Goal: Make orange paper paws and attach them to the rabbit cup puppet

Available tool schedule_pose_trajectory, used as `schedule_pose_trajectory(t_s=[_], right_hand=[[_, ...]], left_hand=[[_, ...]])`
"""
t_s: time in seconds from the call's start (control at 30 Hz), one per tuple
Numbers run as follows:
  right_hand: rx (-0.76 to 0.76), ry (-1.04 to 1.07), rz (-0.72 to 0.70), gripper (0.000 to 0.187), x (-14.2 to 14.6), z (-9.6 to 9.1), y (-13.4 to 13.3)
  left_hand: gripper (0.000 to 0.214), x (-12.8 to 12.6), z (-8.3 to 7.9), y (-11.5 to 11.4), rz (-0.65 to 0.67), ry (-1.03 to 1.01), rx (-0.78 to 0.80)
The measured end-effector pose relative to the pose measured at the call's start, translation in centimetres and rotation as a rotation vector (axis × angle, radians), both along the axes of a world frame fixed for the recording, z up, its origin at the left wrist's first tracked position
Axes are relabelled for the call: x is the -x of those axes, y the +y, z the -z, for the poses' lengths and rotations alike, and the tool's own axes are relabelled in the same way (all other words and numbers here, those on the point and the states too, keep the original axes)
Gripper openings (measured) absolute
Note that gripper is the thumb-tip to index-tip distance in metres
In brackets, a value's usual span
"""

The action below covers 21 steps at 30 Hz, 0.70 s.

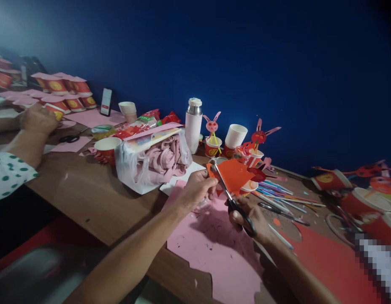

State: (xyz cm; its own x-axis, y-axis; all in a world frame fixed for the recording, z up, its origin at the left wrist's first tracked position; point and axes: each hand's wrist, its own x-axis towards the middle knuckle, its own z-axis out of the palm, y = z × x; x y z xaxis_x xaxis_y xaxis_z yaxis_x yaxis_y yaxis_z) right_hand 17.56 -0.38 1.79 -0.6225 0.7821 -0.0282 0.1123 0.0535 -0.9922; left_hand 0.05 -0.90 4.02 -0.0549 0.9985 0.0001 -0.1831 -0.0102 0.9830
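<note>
With my left hand (198, 189) I pinch the orange paper (236, 174) at its left part, thumb against fingers; my right hand (251, 214) has its fingers closed around the black handles of the scissors (227, 193); the blades lie across the paper, close to my left thumb, but whether they are parted I cannot tell. The paper is in the air above the pink sheet (214, 240), on which small dark scraps are scattered; at the right, on the table (88, 202), lie pens (279, 195) and a red sheet (331, 261); beyond my left hand stand the bag (130, 166) and the bottle (193, 131); farther left is another person's hand (39, 120), near red cups (56, 103).
</note>
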Motion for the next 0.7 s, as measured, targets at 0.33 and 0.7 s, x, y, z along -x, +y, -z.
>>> schedule_pose_trajectory(t_s=[0.33, 0.7], right_hand=[[-0.041, 0.094, -0.092, 0.045, -0.25, 0.27, 0.15], [-0.117, 0.030, -0.061, 0.045, -0.42, -0.11, -0.15]], left_hand=[[0.016, 0.05, -0.04, -0.07, 0.092, -0.043, 0.035], [0.013, 0.24, 0.12, 0.05, 0.142, -0.092, 0.046]])
